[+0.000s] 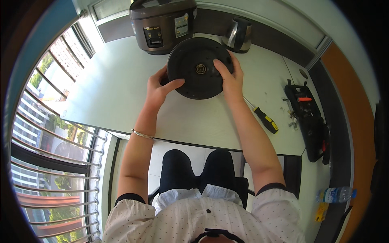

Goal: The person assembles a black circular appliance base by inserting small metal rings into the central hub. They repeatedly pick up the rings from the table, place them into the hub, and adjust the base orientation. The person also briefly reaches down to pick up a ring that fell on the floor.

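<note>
A round black disc-shaped part [194, 88] with a small ringed metal fitting at its centre is held up above the white table, its flat face turned toward me. My left hand [159, 86] grips its lower left edge, thumb on the face and fingers behind. On the right edge, my right hand [231, 79] holds it the same way, thumb pointing in toward the centre. The fingers behind the disc are partly hidden. A screwdriver [266, 120] with a black and yellow handle lies beside my right forearm, its tip toward the disc.
Behind the disc stand a brown rice cooker [164, 30] and a steel kettle [238, 34]. Along the right side of the white table [194, 125] lie a black tool case [310, 115] and small metal pieces [291, 111]. A water bottle [338, 195] is farther right. A barred window is on the left.
</note>
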Action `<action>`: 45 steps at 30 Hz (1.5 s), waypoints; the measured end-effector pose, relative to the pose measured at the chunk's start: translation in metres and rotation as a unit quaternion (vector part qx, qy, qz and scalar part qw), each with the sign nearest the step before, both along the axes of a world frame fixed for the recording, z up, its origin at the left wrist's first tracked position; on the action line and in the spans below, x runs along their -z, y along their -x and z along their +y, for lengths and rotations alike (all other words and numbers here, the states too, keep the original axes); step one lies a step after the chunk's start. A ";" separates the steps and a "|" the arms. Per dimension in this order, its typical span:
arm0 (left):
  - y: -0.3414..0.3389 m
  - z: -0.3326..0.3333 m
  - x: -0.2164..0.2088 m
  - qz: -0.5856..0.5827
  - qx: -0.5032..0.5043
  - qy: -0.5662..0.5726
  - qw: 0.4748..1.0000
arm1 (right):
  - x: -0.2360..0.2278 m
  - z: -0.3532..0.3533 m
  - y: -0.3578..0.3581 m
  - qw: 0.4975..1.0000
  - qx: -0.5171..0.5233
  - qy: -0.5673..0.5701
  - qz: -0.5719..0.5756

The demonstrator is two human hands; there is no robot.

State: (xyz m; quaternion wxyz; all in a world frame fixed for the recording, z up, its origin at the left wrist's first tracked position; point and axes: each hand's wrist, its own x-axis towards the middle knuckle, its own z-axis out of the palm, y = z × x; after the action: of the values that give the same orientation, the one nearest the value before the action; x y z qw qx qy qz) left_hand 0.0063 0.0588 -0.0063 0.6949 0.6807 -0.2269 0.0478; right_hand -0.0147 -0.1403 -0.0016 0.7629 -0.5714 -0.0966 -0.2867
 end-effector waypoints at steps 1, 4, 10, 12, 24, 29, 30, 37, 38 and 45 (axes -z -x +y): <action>0.001 -0.001 -0.001 -0.002 0.002 0.000 1.000 | 0.000 0.000 0.000 1.000 0.000 0.001 -0.002; 0.002 -0.003 -0.001 -0.008 0.004 0.003 1.000 | 0.000 -0.003 0.000 1.000 0.000 0.011 -0.010; 0.004 -0.004 -0.001 -0.013 -0.001 -0.005 1.000 | -0.001 -0.003 0.002 1.000 -0.002 0.007 -0.011; 0.001 -0.004 0.002 -0.022 0.003 -0.009 1.000 | -0.001 -0.003 0.002 1.000 0.003 0.008 -0.017; 0.001 -0.003 0.002 0.009 -0.039 -0.091 0.995 | 0.001 -0.005 0.001 1.000 0.005 0.013 -0.011; 0.001 -0.005 0.003 -0.014 -0.070 -0.134 0.988 | 0.001 -0.007 0.003 1.000 -0.007 0.006 -0.002; 0.001 -0.005 0.003 -0.014 -0.076 -0.147 0.986 | 0.003 -0.008 0.002 1.000 -0.003 0.010 -0.003; -0.007 -0.008 0.012 -0.020 -0.056 -0.084 0.995 | 0.007 -0.011 -0.003 1.000 0.005 0.019 -0.008; -0.008 -0.008 0.011 -0.020 -0.052 -0.082 0.995 | 0.007 -0.010 -0.003 1.000 0.003 0.017 -0.009; 0.002 -0.012 0.001 0.025 -0.041 -0.042 0.998 | 0.008 -0.009 -0.002 1.000 0.000 0.007 -0.016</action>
State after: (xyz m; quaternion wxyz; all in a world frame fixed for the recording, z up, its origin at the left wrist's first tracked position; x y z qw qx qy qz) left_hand 0.0045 0.0471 -0.0071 0.6689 0.7187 -0.1832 0.0492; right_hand -0.0127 -0.1493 -0.0098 0.7572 -0.5723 -0.1108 -0.2946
